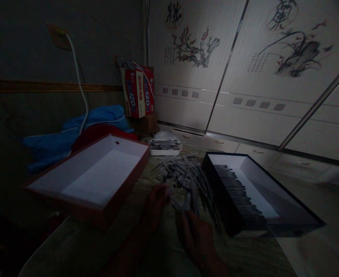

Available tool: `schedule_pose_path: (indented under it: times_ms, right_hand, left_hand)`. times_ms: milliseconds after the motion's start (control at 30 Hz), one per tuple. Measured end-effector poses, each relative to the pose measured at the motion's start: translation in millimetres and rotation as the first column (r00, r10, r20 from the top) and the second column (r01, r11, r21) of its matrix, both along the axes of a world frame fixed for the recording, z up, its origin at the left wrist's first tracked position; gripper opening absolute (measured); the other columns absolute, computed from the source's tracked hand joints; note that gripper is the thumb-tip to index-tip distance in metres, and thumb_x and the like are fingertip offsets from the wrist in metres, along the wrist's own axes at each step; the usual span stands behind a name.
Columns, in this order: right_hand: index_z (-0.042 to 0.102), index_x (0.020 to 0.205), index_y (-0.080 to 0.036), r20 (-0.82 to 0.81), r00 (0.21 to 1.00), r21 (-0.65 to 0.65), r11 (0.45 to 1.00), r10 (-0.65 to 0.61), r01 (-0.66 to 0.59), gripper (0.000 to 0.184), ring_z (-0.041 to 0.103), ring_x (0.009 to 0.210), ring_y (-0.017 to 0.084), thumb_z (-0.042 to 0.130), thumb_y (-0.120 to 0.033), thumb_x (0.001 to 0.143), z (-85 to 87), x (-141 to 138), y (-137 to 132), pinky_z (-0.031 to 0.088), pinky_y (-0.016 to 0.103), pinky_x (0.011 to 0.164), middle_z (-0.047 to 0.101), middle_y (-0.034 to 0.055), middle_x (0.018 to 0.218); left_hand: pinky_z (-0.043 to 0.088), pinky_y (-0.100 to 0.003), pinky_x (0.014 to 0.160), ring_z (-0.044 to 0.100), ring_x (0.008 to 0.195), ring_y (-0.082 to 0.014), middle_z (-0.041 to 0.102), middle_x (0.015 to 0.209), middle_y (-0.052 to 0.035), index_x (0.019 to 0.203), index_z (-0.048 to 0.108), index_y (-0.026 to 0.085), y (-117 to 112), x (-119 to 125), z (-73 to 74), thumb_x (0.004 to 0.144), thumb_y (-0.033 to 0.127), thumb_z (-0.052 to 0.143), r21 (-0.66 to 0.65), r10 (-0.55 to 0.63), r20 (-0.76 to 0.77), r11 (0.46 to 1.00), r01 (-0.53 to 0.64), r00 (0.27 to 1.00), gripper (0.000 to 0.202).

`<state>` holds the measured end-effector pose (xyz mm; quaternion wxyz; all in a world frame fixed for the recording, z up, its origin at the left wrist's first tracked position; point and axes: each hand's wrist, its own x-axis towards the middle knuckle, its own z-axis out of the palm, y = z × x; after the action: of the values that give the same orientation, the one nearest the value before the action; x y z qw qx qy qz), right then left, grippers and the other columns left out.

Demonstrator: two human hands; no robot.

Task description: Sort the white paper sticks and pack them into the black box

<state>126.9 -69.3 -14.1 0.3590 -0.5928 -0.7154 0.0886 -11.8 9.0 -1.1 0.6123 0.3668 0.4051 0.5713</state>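
My left hand (155, 203) is closed in a pinch at the far end of a pale, slender stick-like piece (173, 201). The near end of that piece runs into my right hand (196, 232), whose fingers are wrapped round it. It is too dark to make out its exact kind. Just beyond my hands lies a loose pile of pale and dark slender pieces (181, 173). To the right, a dark-sided box (225, 202) with a white inside holds a row of dark slender sticks (237, 194) lying side by side.
A red-brown box (98, 175) with a white inside stands at left on the table (163, 254). At the back is a white tray (165, 152) with more slender pieces. Behind are blue cloth (100, 117), a red carton (139, 92) and a white cable (77, 77).
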Motion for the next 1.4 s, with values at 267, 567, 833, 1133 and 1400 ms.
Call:
schedule_pose_path:
  times_ms: [267, 567, 833, 1133, 1400]
  right_hand:
    - [0.057, 0.082, -0.021, 0.096, 0.995, 0.016, 1.0, -0.014, 0.013, 0.027, 0.059, 0.045, 0.015, 0.033, -0.029, 0.093, -4.5, 0, 0, 0.03, 0.023, 0.043, 0.064, 0.0038, 0.059]
    - [0.057, 0.079, -0.018, 0.339, 0.936, 0.268, 0.963, -0.098, 0.004, 0.017, 0.055, 0.047, 0.014, 0.042, -0.022, 0.088, -8.6, -2, 0, 0.03, 0.024, 0.047, 0.059, 0.0027, 0.055]
    - [0.057, 0.085, -0.019, 0.387, 0.915, 0.302, 0.953, -0.116, -0.007, 0.012, 0.054, 0.05, 0.015, 0.046, -0.02, 0.085, -10.0, -1, 1, 0.032, 0.025, 0.049, 0.06, 0.0032, 0.059]
    - [0.059, 0.086, -0.017, 0.217, 0.974, 0.156, 0.987, -0.063, 0.029, 0.023, 0.057, 0.044, 0.015, 0.037, -0.023, 0.09, -10.5, -8, -1, 0.031, 0.024, 0.044, 0.062, 0.0043, 0.056]
    - [0.06, 0.082, -0.018, -0.416, 0.909, -0.114, 0.992, 0.006, -0.059, 0.035, 0.055, 0.054, 0.014, 0.032, -0.037, 0.092, -4.2, -11, -2, 0.038, 0.02, 0.049, 0.06, 0.0013, 0.062]
  left_hand:
    - [0.043, -0.023, 0.054, 0.054, 0.055, -0.0111, 0.062, 0.065, 0.002, 0.077, 0.059, 0.017, -2, 3, 3.3, 0.064, 0.034, 0.066, 0.088, 0.033, -0.145, 0.996, -0.021, 0.989, 0.022]
    - [0.05, -0.033, 0.07, 0.065, 0.072, -0.0198, 0.069, 0.074, -0.0041, 0.085, 0.062, 0.015, -5, 3, 1.9, 0.064, 0.039, 0.068, -0.122, -0.085, 0.096, 0.988, 0.097, 0.992, 0.033]
    - [0.049, -0.037, 0.08, 0.066, 0.081, -0.0226, 0.071, 0.08, -0.0067, 0.079, 0.065, 0.017, -3, 0, -11.6, 0.068, 0.038, 0.066, -0.142, -0.181, 0.177, 0.968, 0.208, 0.967, 0.024]
    - [0.05, -0.032, 0.072, 0.065, 0.076, -0.0201, 0.069, 0.075, -0.006, 0.075, 0.063, 0.016, -8, 10, -8.0, 0.071, 0.044, 0.062, -0.07, -0.162, 0.116, 0.983, 0.171, 0.98, 0.029]
    - [0.05, -0.032, 0.072, 0.065, 0.078, -0.0213, 0.07, 0.079, -0.0067, 0.076, 0.064, 0.016, -11, 10, -3.3, 0.068, 0.047, 0.063, -0.055, -0.131, 0.053, 0.99, 0.134, 0.99, 0.032]
